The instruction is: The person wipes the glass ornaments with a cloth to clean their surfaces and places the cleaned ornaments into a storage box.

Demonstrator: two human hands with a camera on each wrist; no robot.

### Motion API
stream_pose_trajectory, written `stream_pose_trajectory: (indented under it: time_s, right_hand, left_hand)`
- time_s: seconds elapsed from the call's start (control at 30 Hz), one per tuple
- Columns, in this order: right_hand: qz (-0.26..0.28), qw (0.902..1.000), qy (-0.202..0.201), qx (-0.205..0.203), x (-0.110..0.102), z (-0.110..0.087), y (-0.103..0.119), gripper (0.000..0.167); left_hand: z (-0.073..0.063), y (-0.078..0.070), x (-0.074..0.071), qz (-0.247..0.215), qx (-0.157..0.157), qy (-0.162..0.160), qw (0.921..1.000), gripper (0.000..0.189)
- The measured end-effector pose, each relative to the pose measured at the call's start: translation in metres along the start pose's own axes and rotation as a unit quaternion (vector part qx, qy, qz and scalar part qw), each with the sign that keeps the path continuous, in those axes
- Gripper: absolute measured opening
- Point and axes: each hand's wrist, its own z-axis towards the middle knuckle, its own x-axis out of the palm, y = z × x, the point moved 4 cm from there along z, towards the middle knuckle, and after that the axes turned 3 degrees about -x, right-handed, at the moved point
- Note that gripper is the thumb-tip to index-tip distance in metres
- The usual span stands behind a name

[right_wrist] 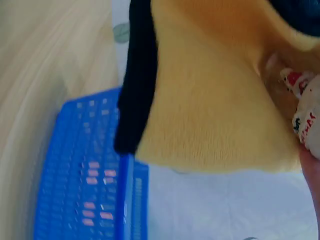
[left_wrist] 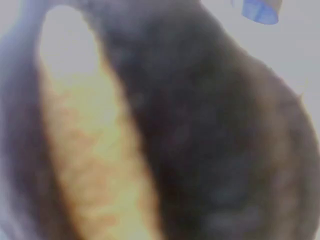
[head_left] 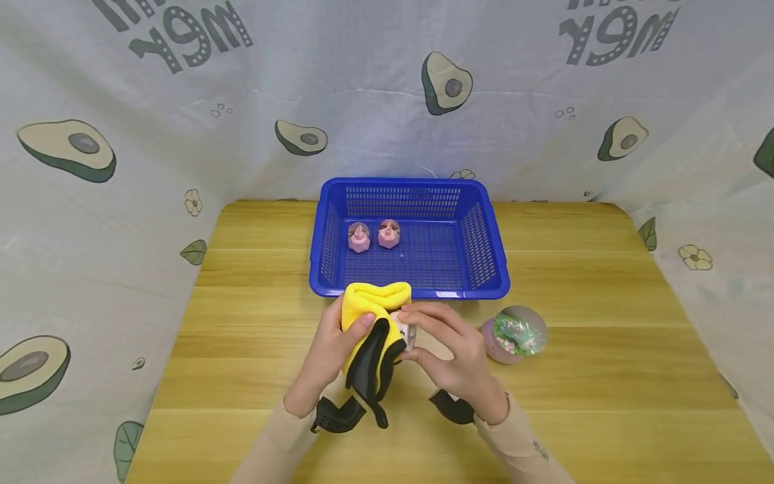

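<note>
My left hand [head_left: 331,343] grips a yellow cloth [head_left: 376,300] with black edging, its thumb on top of the folds. Between the fingers of my right hand [head_left: 450,346] is a small snow globe [head_left: 408,331] with a white base. In the right wrist view, red and green markings show on that white base [right_wrist: 311,117], and the cloth wraps round its clear dome [right_wrist: 280,82]. Dark cloth edging blurs most of the left wrist view. Right of my right hand, a larger snow globe [head_left: 520,333] with a pink base lies tilted on the table.
A blue plastic basket [head_left: 411,294] stands at the back of the wooden table [head_left: 254,336]. Inside, toward its left, sit two small pink snow globes, one on the left [head_left: 359,238] and one beside it [head_left: 389,234]. An avocado-print curtain [head_left: 375,60] hangs behind.
</note>
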Motion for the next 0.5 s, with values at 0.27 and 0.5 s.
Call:
stream_pose_trajectory:
  time_s: [0.27,0.5]
  right_hand:
    - [0.143,0.9729,-0.069,0.168,0.002,-0.011,-0.007,0.049]
    - [0.249,0.9238,-0.098,0.274,0.002,-0.018,-0.015,0.05]
  left_hand:
    - [0.0,-0.01,0.005,0.035,0.094,0.002,0.995,0.054]
    - [0.002,-0.015,0.007,0.099,0.196,0.002,0.9756,0.053]
